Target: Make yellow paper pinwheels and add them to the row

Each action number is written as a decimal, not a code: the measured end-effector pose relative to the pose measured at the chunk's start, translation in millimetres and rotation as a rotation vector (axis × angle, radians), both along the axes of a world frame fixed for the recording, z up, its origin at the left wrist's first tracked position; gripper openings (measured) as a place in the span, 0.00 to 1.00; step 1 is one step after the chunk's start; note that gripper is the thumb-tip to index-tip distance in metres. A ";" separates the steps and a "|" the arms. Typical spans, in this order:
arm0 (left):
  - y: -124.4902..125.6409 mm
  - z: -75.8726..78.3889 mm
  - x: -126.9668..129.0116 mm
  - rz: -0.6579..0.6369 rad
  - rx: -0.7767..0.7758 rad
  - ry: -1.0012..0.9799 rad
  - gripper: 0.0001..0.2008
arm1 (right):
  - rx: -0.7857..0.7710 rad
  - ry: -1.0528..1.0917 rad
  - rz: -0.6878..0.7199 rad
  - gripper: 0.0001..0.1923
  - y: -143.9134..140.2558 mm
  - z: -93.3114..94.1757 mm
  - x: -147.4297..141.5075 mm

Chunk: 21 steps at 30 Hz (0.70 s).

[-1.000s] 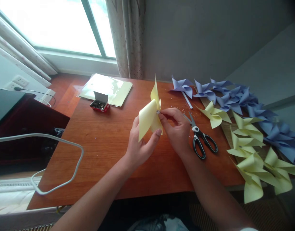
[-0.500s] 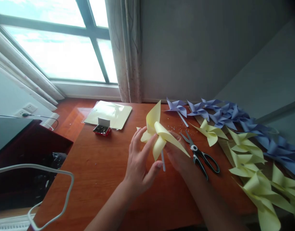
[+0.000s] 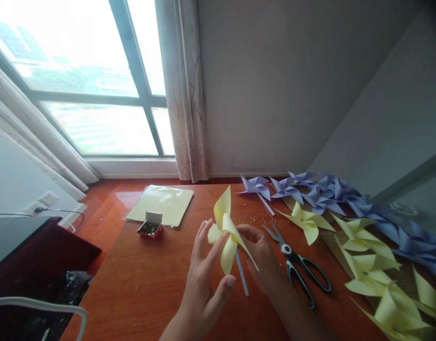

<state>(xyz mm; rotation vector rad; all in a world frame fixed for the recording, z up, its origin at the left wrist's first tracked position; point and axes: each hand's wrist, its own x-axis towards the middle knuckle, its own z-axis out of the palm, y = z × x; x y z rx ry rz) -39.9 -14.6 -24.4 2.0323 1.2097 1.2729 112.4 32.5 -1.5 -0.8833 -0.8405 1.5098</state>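
Note:
A yellow paper pinwheel (image 3: 228, 254) is held up above the middle of the table, tilted to one side. Against its front and left blades press the fingers of my left hand (image 3: 202, 289), while that thumb stands apart. My right hand (image 3: 262, 260) is closed at the back of the pinwheel, near the top of its pale stick (image 3: 242, 277). The blades partly cover the right fingertips. Just right of that hand lies a pair of scissors (image 3: 289, 255) with black and white handles, blades pointing away from me.
At the back left are a stack of pale yellow sheets (image 3: 164, 201) and a small open red box (image 3: 150, 228) of metal bits. Several purple pinwheels (image 3: 319, 199) and yellow pinwheels (image 3: 367, 273) cover the right side. Tiny scraps (image 3: 255, 219) dot the wood. A white cable (image 3: 43, 305) loops at left.
My view has tilted up, so the table sits lower in the picture. The pinwheel has turned more edge-on, showing more of its stick and of my right hand. Both hands stay on it.

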 end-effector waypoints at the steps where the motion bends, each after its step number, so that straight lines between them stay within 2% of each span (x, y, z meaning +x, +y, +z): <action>1: 0.0 -0.1 -0.2 -0.008 0.002 -0.014 0.29 | 0.005 -0.002 0.002 0.11 -0.2 0.0 -0.1; 7: -1.3 2.3 -4.9 -0.026 -0.021 -0.081 0.31 | 0.027 -0.029 0.019 0.09 -1.8 0.6 0.4; 11: -0.5 1.0 -6.7 -0.037 0.021 -0.118 0.34 | 0.044 -0.044 0.022 0.08 -2.7 3.0 0.3; 14: 3.3 -0.6 -5.7 0.007 0.024 -0.132 0.36 | 0.051 -0.058 0.020 0.08 -3.7 4.3 -0.5; 18: 9.4 0.6 -4.8 0.114 -0.045 -0.110 0.40 | 0.051 -0.071 0.012 0.09 -4.8 4.8 -1.5; 21: 8.1 4.8 -4.9 0.134 -0.001 -0.093 0.41 | 0.088 -0.110 0.004 0.09 -4.1 7.7 -2.8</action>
